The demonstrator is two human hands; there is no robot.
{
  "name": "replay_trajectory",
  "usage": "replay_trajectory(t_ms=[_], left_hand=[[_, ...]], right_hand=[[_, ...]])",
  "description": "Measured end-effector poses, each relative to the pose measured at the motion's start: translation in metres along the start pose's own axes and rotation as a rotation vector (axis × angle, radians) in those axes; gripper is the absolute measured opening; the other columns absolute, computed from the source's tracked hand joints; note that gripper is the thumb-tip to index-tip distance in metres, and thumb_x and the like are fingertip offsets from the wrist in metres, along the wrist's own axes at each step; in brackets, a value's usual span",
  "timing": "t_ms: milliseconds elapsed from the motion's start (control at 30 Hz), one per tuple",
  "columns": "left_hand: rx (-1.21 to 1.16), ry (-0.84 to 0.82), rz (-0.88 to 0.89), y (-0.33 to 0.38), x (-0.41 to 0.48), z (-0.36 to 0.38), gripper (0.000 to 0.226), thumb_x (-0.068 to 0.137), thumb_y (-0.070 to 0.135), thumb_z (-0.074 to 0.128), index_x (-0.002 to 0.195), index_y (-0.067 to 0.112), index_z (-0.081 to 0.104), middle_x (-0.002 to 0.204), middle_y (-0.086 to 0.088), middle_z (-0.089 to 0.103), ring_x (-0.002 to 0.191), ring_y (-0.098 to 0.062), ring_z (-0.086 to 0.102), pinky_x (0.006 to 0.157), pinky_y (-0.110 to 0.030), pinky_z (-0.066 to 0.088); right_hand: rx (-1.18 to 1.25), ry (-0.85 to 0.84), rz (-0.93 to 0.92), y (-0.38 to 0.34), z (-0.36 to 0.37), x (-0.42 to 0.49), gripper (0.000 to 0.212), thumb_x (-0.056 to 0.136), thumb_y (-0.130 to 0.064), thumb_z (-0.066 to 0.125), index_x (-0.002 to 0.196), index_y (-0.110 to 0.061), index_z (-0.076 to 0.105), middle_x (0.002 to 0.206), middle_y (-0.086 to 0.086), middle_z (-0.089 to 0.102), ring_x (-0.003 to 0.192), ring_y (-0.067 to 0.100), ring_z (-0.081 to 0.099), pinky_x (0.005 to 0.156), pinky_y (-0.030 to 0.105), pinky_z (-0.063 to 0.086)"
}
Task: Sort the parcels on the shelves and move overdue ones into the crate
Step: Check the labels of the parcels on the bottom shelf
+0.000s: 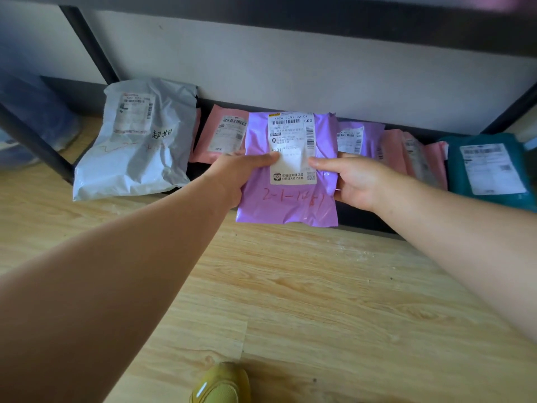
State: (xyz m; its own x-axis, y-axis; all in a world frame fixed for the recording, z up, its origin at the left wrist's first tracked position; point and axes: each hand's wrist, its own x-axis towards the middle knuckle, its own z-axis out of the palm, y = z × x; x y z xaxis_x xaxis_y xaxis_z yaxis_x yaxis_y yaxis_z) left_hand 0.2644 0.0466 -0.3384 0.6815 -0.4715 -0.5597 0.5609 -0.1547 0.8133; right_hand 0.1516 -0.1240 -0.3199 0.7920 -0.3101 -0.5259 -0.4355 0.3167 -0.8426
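Thumbs point(261, 159) lay flat on the white label point(292, 135) of the purple parcel point(290, 205), one from your left hand point(232, 175) and one from your right hand point(357, 181). They pinched the bag against fingers hidden behind it. You held it upright just in front of the bottom shelf point(363, 225), with its red handwritten number point(293, 196) showing below your thumbs.

To do this check well, I judged you should slide both thumbs outward off the label so no printed line was covered. You should also keep the bag taut so the red writing read flat.

Beyond your left fingers leaned a grey parcel point(136, 146) with dark handwriting on it, and a pink parcel point(223, 135) stood just behind that hand. Past your right fingers ran more pink and purple bags point(392, 152), then a teal parcel point(488, 167). No crate was in view, so you would have needed to find it before letting go with either hand.
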Motion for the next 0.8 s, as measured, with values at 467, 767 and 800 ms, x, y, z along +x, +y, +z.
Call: replay_trajectory(t_ms=[467,767,800], left_hand=[[0.071,0.159,-0.039,-0.016,0.019,0.002,0.043,0.078,0.021,0.081,0.114,0.004,0.065,0.101,-0.012,0.074,0.091,-0.032,0.072,0.084,-0.053,0.057],[0.254,0.225,-0.011,-0.017,0.040,0.006,0.044,0.075,0.027,0.078,0.111,0.007,0.063,0.103,-0.009,0.069,0.093,-0.024,0.069,0.081,-0.044,0.060],[0.263,0.217,0.001,-0.015,0.044,0.005,0.038,0.079,0.022,0.077,0.111,0.007,0.062,0.105,-0.008,0.066,0.093,-0.024,0.067,0.075,-0.042,0.061]], right_hand=[[-0.279,0.216,-0.082,0.020,-0.004,0.023,0.014,0.089,-0.001,0.065,0.102,-0.004,0.068,0.087,0.009,0.070,0.063,0.016,0.063,0.053,0.022,0.053],[-0.426,0.491,-0.136,0.008,-0.007,0.077,0.013,0.085,-0.004,0.065,0.095,0.004,0.063,0.084,0.012,0.062,0.070,0.017,0.054,0.061,0.026,0.041],[-0.433,0.517,-0.132,0.005,-0.006,0.082,0.001,0.085,-0.003,0.064,0.085,-0.002,0.063,0.082,0.010,0.062,0.068,0.018,0.055,0.059,0.024,0.041]])
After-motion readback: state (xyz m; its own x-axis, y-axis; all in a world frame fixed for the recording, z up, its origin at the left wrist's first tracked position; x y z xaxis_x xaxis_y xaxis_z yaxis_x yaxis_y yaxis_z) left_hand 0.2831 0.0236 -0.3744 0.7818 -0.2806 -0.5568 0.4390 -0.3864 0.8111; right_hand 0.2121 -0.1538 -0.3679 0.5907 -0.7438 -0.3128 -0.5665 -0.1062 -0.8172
